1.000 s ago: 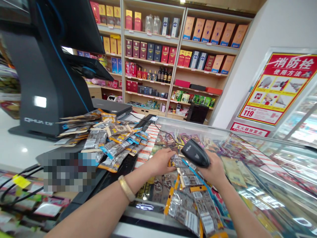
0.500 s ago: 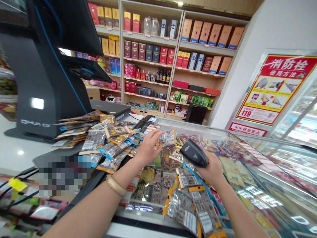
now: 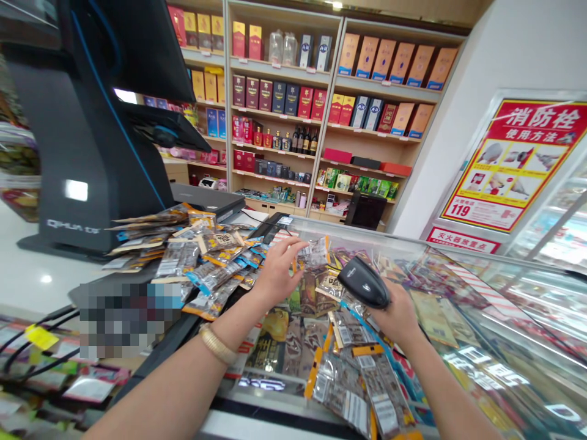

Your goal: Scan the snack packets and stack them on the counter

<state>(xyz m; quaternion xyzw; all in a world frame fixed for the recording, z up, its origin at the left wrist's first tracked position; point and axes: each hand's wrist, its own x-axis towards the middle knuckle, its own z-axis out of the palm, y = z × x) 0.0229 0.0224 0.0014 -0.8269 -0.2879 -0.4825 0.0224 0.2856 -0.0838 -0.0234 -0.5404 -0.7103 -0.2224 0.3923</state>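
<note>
My left hand [image 3: 277, 272] pinches a small clear snack packet [image 3: 315, 252] by its edge and holds it up above the glass counter [image 3: 458, 318]. Just right of it, my right hand [image 3: 398, 315] grips a black barcode scanner [image 3: 364, 282], whose front end faces the packet. Below both hands, several more snack packets [image 3: 353, 366] with orange trim lie on the glass. A bigger heap of packets [image 3: 202, 256] sits to the left of my left hand. A gold bracelet is on my left wrist.
A black checkout terminal [image 3: 87, 140] stands at the left behind the heap. Shelves of boxed and bottled goods [image 3: 293, 104] fill the back wall. A red and yellow poster [image 3: 513, 165] hangs at the right. Cables [image 3: 41, 336] run along the lower left.
My left hand picked a packet from the pile on the glass and lifted it up and left, in front of the scanner. My right hand stayed almost still with the scanner.
</note>
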